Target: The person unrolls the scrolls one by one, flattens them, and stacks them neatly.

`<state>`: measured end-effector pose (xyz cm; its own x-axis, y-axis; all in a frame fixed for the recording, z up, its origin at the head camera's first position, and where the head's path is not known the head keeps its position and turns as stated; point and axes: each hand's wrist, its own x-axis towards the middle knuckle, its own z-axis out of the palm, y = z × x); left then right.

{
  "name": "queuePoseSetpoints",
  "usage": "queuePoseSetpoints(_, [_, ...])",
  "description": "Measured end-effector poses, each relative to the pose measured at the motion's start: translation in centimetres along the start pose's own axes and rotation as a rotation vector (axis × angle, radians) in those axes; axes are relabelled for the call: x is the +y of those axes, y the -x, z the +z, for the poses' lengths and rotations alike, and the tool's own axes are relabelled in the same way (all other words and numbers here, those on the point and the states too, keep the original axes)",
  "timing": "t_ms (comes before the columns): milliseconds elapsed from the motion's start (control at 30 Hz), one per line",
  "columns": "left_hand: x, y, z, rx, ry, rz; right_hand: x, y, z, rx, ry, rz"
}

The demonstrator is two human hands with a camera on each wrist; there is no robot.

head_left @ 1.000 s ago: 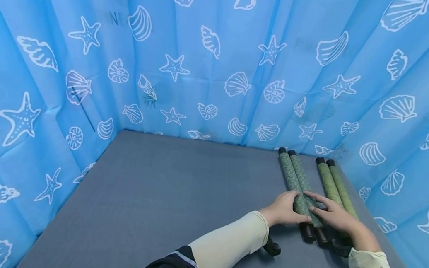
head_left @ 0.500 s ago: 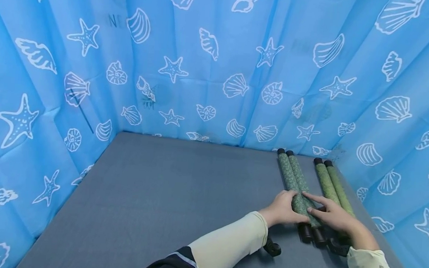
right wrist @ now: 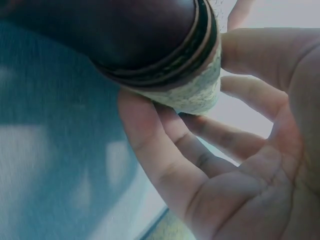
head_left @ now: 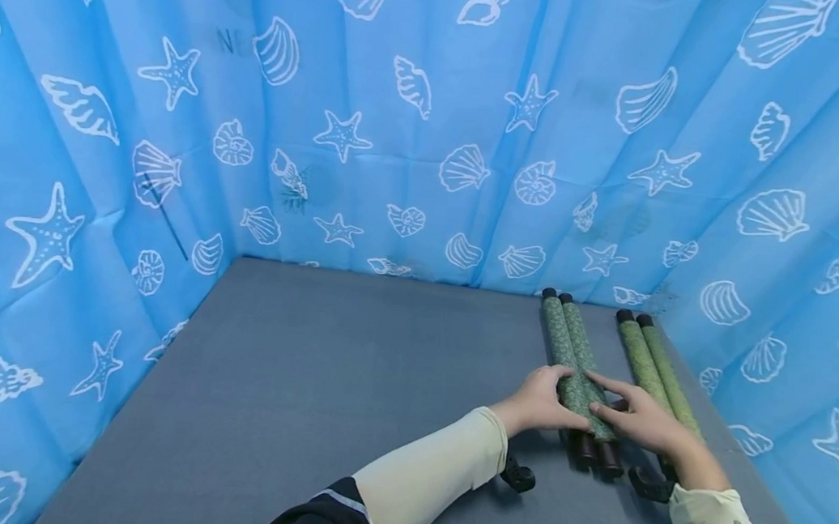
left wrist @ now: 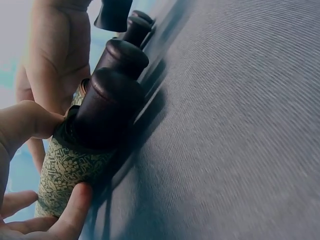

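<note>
Two dark green patterned scroll rolls, a left one and a right one, lie side by side with dark knobs at their ends. My left hand grips the left roll near its lower end. In the left wrist view, thumb and fingers sit either side of the patterned cloth, just behind the dark knob. My right hand holds the right roll from its outer side. The right wrist view has its fingers curled round the pale-edged roll below the dark end.
Two yellow-green rolls, one beside another, lie along the table's right edge, partly behind my right hand. The grey tabletop stretches left. A blue shell-print curtain encloses the back and both sides.
Both hands have shifted slightly left, and the near ends of the dark green rolls moved left with them, away from the yellow-green pair.
</note>
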<state>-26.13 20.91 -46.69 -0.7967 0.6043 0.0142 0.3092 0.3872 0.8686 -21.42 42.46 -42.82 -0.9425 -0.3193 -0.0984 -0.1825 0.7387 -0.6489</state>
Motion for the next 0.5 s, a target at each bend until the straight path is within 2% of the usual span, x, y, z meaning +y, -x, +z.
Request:
queuePoseSetpoints(233, [-0.7,1.6,-1.8,0.013,0.028,0.005,-1.6,-0.6,1.2,-0.005,-0.041,0.005])
queuePoseSetpoints(500, [-1.2,4.0,-3.6,0.022,0.028,0.013,-3.2,-0.9,2.5,0.031,0.036,-0.048])
